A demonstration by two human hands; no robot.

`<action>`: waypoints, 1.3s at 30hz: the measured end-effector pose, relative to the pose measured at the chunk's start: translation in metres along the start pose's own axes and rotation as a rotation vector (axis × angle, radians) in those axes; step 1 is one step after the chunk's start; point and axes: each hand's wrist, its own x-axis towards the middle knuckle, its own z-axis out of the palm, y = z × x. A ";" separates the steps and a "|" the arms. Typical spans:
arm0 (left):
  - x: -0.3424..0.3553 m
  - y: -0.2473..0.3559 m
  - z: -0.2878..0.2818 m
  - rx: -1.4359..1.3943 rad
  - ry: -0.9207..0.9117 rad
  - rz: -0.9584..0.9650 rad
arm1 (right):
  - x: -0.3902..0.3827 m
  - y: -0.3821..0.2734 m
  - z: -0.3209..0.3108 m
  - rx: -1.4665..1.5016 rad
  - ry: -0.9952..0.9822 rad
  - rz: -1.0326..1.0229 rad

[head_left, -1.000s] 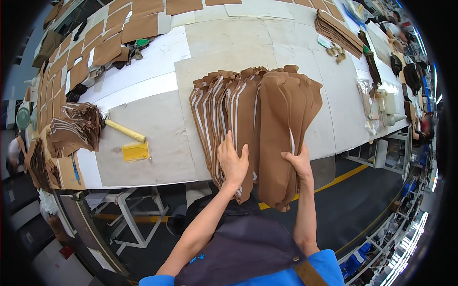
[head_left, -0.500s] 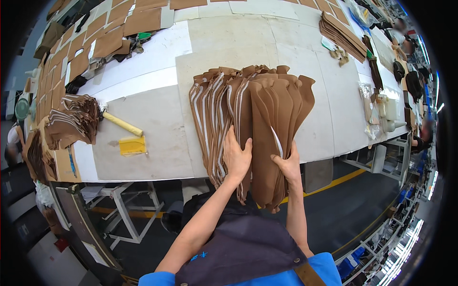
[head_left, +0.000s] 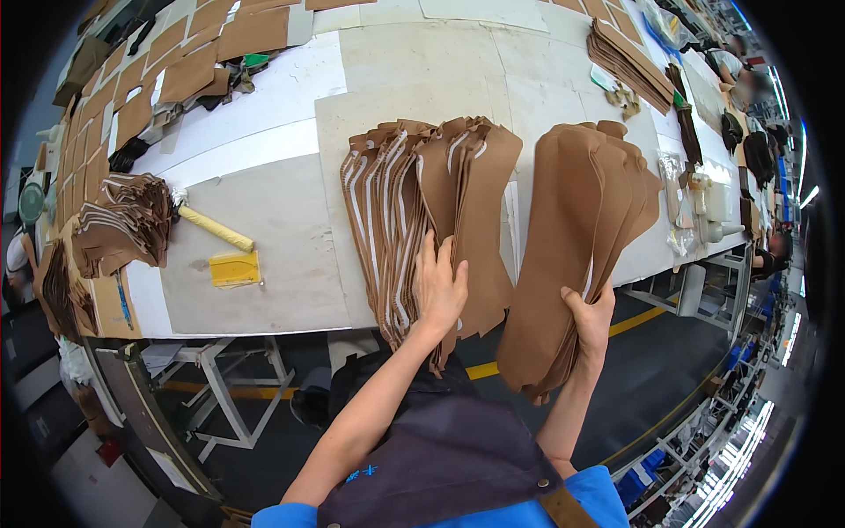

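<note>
A fanned row of long brown cut pieces with pale edges [head_left: 414,202] lies on the white table [head_left: 264,255] and hangs over its front edge. My left hand [head_left: 438,286] presses flat on the near end of that row. My right hand [head_left: 588,319] grips a thick bundle of the same brown pieces [head_left: 585,238], lifted off the table and held apart to the right of the row. A bare strip of table shows between the bundle and the row.
A yellow roller [head_left: 214,229] and a yellow scraper [head_left: 234,268] lie at the left. Piles of brown cut pieces [head_left: 123,220] crowd the left edge and the far left of the table. Another brown stack [head_left: 629,62] sits far right, beside bottles [head_left: 713,231].
My right hand has pulled the thick bundle away from the row, to the right and upward. My left hand has stayed pressed on the remaining pieces.
</note>
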 end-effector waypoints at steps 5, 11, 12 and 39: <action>-0.004 -0.003 0.012 -0.058 0.040 -0.035 | 0.019 0.036 0.037 -0.550 0.160 -0.194; -0.006 0.014 0.018 0.162 0.012 0.100 | 0.026 0.077 0.124 -0.701 0.016 -0.211; -0.003 0.015 0.014 0.244 -0.021 0.143 | 0.026 0.077 0.127 -0.679 0.051 -0.244; 0.004 0.009 0.032 -0.747 0.146 -0.339 | 0.037 0.062 0.097 -0.342 -0.091 -0.090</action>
